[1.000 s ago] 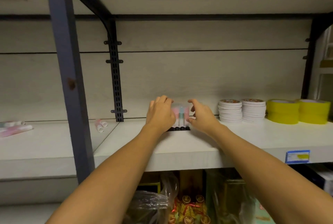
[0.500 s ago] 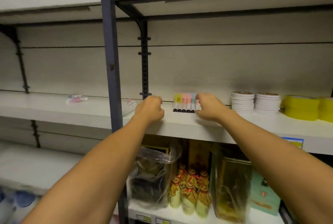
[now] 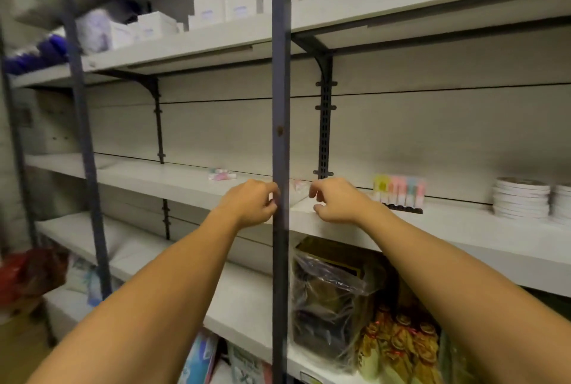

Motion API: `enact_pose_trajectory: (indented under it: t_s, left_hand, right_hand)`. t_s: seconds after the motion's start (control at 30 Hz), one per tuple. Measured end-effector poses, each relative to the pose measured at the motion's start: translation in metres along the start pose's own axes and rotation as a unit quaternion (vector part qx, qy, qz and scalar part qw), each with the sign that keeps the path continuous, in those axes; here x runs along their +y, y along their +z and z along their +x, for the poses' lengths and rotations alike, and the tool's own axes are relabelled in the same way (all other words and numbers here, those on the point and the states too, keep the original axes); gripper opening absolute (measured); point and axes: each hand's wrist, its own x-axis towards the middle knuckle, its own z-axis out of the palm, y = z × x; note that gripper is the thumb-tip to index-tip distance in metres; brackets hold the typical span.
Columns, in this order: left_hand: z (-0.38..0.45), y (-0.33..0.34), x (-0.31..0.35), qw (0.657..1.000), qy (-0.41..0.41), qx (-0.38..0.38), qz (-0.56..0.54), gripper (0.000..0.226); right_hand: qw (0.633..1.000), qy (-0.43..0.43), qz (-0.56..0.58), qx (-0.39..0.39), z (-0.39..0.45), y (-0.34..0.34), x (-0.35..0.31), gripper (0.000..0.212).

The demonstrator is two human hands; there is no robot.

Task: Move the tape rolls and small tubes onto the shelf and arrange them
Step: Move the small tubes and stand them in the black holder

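Both hands reach out over the front edge of the white middle shelf (image 3: pixel 401 229), one on each side of the blue-grey metal upright post (image 3: pixel 280 148). On the post's left, the left hand (image 3: pixel 251 203) has its fingers curled in against the post; whether they hold anything cannot be told. On the post's right, the right hand (image 3: pixel 335 199) hangs above the shelf board with its fingers loosely bent downward and nothing between them.

Just beyond the fingertips of the right hand, close behind the post, lies a small pink-and-white tube (image 3: pixel 299 185), blurred. Further right on the same board a row of small pastel tubes with yellow, pink and blue caps (image 3: pixel 399 192) stands upright in a black holder, well apart from the right hand. Beyond that, a stack of flat white tape rolls (image 3: pixel 521 200) sits near the frame's right edge, with a second stack just beside it. Left of the post, a few more pink and pale tubes (image 3: pixel 222 174) lie flat near the back wall.

Below, a clear plastic-wrapped dark box (image 3: pixel 330 303) stands on the lower shelf.
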Motion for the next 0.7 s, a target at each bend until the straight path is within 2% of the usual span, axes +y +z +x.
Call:
enact_pose_trajectory:
  t_s: [0.2, 0.3, 0.43, 0.7]
  left_hand:
    - [-0.017, -0.017, -0.079, 0.998, -0.053, 0.003, 0.026, 0.032]
    - [-0.018, -0.021, -0.121, 0.996, -0.083, -0.002, 0.035, 0.034]
    - [-0.018, -0.027, -0.175, 0.994, -0.101, -0.019, 0.04, 0.037]
    - [-0.003, -0.027, -0.279, 0.992, -0.117, -0.019, 0.033, 0.04]
  right_hand:
    - [0.995, -0.084, 0.046, 0.011, 0.046, 0.014, -0.073, 0.029]
    - [0.995, -0.096, 0.026, -0.005, 0.079, 0.031, -0.103, 0.035]
    - [0.997, -0.062, -0.019, -0.03, 0.123, 0.049, -0.122, 0.042]
    - [0.998, 0.012, -0.043, -0.039, 0.19, 0.075, -0.141, 0.037]
